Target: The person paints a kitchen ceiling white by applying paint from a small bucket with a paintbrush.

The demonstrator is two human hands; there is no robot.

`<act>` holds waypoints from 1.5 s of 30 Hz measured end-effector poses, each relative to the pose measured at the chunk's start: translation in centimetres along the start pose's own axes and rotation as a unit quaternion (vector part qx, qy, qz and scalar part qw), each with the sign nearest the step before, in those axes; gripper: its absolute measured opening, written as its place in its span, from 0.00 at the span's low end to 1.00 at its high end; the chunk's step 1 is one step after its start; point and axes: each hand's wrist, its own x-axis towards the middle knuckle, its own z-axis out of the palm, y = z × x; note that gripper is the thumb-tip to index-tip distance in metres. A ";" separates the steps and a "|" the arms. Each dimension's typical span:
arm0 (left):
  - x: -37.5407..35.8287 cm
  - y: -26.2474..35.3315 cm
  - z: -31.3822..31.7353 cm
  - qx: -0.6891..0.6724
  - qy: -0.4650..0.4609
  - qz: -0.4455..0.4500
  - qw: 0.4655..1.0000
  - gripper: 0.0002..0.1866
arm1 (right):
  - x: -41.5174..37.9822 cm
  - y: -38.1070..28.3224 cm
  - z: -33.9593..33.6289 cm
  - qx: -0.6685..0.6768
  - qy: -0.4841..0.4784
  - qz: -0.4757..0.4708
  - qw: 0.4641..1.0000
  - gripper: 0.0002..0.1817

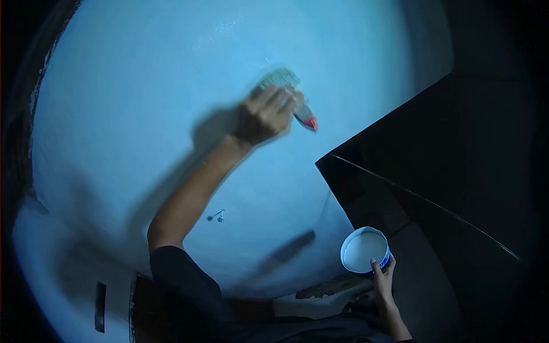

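Observation:
My left hand (266, 114) is raised against the pale blue-lit wall (143, 103), its fingers closed round a paintbrush (309, 121). The brush's wide bristle end lies at or close to the wall above my knuckles, and its red-tipped handle points down to the right. Motion blurs the hand and brush somewhat. Lower right, my right hand (384, 278) grips a round white tub (345, 251) by its side, thumb over the rim. Whitish paint (363, 251) shows inside the tub, which has blue marking on its outside.
A small metal hook or nail (221, 216) sticks out of the wall below my left forearm. Dark surfaces (486, 143) border the wall on the right, crossed by a thin pale line or cord (426, 200). A dark slot (100, 307) shows at lower left.

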 end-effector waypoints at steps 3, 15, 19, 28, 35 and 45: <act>-1.7 3.9 1.6 -0.204 -0.079 -0.206 0.954 0.06 | 0.2 -0.7 0.3 -0.027 0.016 0.033 0.999 0.38; -3.5 -4.2 1.5 0.152 -0.011 0.042 0.987 0.05 | 0.7 -1.0 0.1 -0.066 0.013 -0.001 0.998 0.39; -6.1 9.0 4.6 -0.268 -0.112 -0.169 0.942 0.04 | 1.0 -0.7 0.0 -0.043 0.015 0.014 0.999 0.38; -7.4 1.6 4.7 0.102 0.109 -0.188 0.971 0.12 | 1.2 0.7 -0.6 -0.089 0.041 0.023 0.995 0.38; -14.0 15.6 8.6 -0.251 -0.101 -0.222 0.937 0.03 | 1.2 0.8 -0.2 -0.061 0.054 0.045 0.996 0.40; -13.9 8.6 5.7 0.074 0.031 -0.188 0.979 0.08 | 1.3 1.2 -0.3 -0.062 0.053 0.020 0.996 0.39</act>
